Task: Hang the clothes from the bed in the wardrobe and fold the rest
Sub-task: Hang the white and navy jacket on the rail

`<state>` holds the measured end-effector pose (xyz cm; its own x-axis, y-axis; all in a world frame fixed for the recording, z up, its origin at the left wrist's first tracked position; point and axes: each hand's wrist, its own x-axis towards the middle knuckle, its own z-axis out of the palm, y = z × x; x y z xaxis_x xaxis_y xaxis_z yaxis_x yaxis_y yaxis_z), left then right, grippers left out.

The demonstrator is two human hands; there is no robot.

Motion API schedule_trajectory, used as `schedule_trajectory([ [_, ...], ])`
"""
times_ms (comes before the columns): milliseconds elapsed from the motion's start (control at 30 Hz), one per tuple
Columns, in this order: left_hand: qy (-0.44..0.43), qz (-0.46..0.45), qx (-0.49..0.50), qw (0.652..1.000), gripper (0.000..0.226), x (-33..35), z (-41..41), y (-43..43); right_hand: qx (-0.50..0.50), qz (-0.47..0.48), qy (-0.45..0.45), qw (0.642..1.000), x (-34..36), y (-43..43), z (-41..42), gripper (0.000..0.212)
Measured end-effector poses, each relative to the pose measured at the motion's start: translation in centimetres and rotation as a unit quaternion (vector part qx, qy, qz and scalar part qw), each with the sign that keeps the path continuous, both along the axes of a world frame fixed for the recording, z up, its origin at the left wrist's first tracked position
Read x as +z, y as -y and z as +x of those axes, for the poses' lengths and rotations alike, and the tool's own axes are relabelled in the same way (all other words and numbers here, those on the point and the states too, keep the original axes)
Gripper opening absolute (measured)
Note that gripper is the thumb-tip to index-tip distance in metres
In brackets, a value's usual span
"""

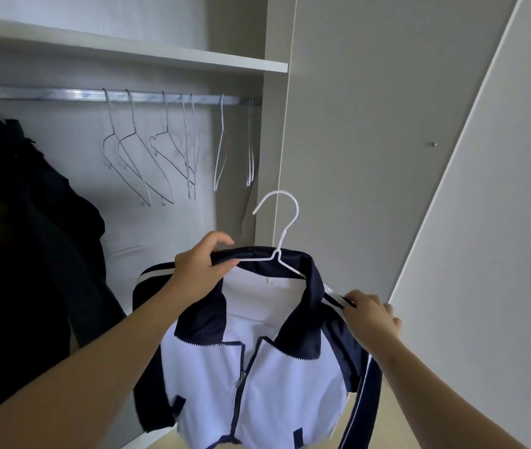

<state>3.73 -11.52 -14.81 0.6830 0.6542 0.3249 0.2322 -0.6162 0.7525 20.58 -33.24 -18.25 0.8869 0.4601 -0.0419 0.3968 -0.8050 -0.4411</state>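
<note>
Both forearms rise from the lower edge of my view toward a white and navy zip jacket [273, 384], held up in front of the open wardrobe [273, 131]. At far left, dark clothes [30, 238] hang inside it, and beside them a row of bare wire hangers [160, 150] hangs on the metal rail [63, 94] under a white shelf [160, 56]. My left hand [201, 264] is curled round the jacket's navy collar together with one arm of the white hanger [278, 234], thumb on the near side and fingers over the top. That hanger sits inside the collar, and its hook stands free above it, lower than the rail and apart from it. The jacket hangs with its front toward me, zip partly open. My right hand [371, 314] pinches the striped fabric at the shoulder on the right of my view, fingers bent onto it. Behind that hand stands a pale door panel [371, 157] with a small knob [432, 144].
</note>
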Motion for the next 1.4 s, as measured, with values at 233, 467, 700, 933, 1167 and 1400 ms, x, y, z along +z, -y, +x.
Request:
schedule_trajectory([
  [233,0.028,-0.031,0.013,0.999,0.029,0.7,-1.5,-2.8,0.186,0.163,-0.121,0.961,3.9,-7.3,-2.8,0.026],
  [467,-0.002,-0.011,0.073,0.997,0.017,1.0,-2.6,-10.1,0.168,0.212,-0.272,0.924,4.8,-15.5,-4.5,0.025],
  [700,0.052,-0.110,0.191,0.974,0.012,1.8,-4.8,-21.1,0.128,0.204,-0.350,0.905,3.5,-26.7,-7.4,0.019],
  [933,0.042,-0.227,0.220,0.948,0.036,3.4,-6.5,-31.8,0.184,0.241,-0.436,0.847,5.4,-39.4,-11.5,0.016],
  [1167,0.139,-0.225,0.271,0.926,0.024,5.7,-8.7,-38.3,0.213,0.301,-0.409,0.834,9.2,-49.4,-13.9,0.017],
  [1400,0.213,-0.246,0.216,0.921,0.019,9.6,-9.5,-40.0,0.260,0.382,-0.397,0.793,14.3,-56.5,-14.7,0.013],
])
